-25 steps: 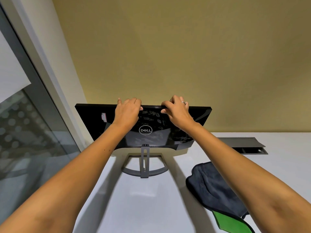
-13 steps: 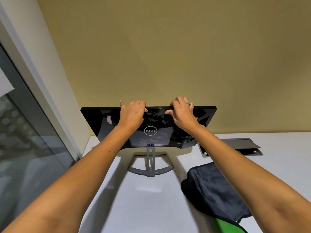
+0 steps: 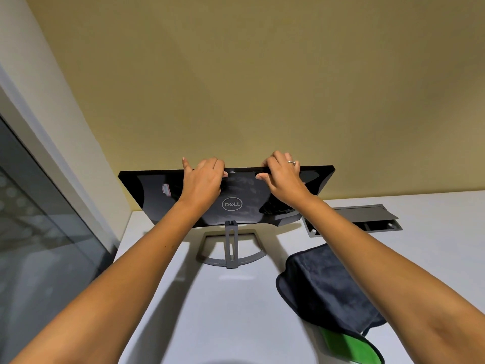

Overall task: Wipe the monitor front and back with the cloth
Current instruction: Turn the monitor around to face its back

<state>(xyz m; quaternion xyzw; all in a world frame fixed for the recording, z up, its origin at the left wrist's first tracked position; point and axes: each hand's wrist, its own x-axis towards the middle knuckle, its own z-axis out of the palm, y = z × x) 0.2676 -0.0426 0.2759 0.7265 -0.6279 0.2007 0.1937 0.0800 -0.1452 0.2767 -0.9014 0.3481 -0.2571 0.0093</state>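
A black monitor (image 3: 149,190) stands on its grey stand (image 3: 231,248) at the far side of the white table, its glossy back with a round logo turned toward me. My left hand (image 3: 202,182) grips the top edge left of centre, fingers curled over it. My right hand (image 3: 282,177), with a ring, grips the same edge right of centre, thumb pressed on the back panel. A dark navy cloth (image 3: 325,290) lies flat on the table to the right of the stand, under my right forearm. No hand touches the cloth.
The white table (image 3: 236,311) meets an olive wall behind the monitor. A grey cable hatch (image 3: 367,216) is set into the table at the back right. A green item (image 3: 349,345) pokes out under the cloth's near corner. A glass partition (image 3: 39,245) runs along the left.
Both hands stay gripped on the monitor's top edge. The monitor sits slightly lower and further right in view as my head shifts; its pose on the table looks nearly unchanged.
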